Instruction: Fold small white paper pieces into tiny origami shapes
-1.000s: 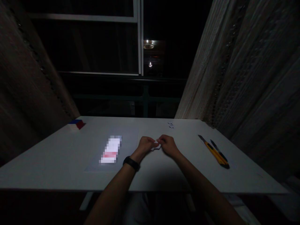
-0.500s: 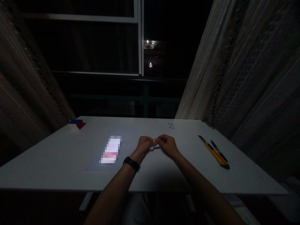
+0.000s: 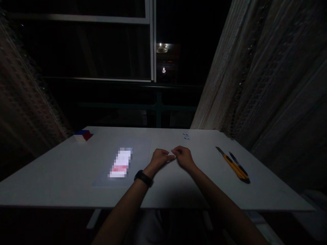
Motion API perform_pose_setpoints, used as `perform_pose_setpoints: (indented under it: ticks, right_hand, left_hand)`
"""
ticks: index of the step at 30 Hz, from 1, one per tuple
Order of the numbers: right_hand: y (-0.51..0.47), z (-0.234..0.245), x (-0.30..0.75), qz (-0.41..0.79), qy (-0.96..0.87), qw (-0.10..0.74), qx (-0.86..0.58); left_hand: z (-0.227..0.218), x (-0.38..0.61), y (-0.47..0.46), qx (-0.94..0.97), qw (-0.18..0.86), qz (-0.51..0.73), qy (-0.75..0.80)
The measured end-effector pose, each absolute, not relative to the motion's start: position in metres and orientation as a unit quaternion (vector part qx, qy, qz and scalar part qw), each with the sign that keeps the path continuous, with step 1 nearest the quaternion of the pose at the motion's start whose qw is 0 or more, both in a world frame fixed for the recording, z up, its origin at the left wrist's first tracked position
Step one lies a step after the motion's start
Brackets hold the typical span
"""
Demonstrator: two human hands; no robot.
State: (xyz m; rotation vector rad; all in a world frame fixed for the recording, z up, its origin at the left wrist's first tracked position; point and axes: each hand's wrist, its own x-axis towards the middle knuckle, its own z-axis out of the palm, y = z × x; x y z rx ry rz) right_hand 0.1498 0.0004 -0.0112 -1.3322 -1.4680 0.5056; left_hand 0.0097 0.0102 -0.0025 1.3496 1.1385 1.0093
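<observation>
My left hand (image 3: pixel 158 158) and my right hand (image 3: pixel 183 157) meet at the middle of a white table (image 3: pixel 63 177), fingertips touching. Both are curled into a pinch on a small pale scrap (image 3: pixel 170 157), perhaps paper or tape, too small and dim to name. A black band sits on my left wrist (image 3: pixel 143 177). Both hands hover just above or rest on the tabletop; I cannot tell which.
A sheet with a blurred white and red patch (image 3: pixel 121 164) lies left of my hands. A yellow utility knife (image 3: pixel 232 165) and a dark pen (image 3: pixel 238 164) lie at the right. A red and blue block (image 3: pixel 83 135) sits far left. Tiny bits (image 3: pixel 186 136) lie beyond my hands. Curtains flank a dark window.
My fingertips have drawn closer together on the small scrap, which shows less than before. The left curtain has swung further left. Nothing else on the table moved.
</observation>
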Motion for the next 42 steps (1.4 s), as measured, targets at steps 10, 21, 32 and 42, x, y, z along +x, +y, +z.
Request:
perform_pose_setpoints:
  ticks: [10,21,32,42]
  right_hand:
    - [0.002,-0.013,0.154,0.309,-0.619,0.524,-0.497]
    - [0.004,-0.013,0.153,0.366,-0.560,0.569,-0.478]
    - [0.008,-0.012,0.159,0.390,-0.516,0.601,-0.469]
    - [0.002,-0.006,0.156,0.403,-0.538,0.590,-0.446]
  left_hand:
    - [-0.001,0.011,0.008,0.526,0.606,0.422,0.422]
    - [-0.011,0.006,0.018,0.632,0.530,0.391,0.408]
    - [-0.005,0.010,0.014,0.561,0.636,0.391,0.357]
    - [-0.003,0.011,0.011,0.548,0.658,0.371,0.359]
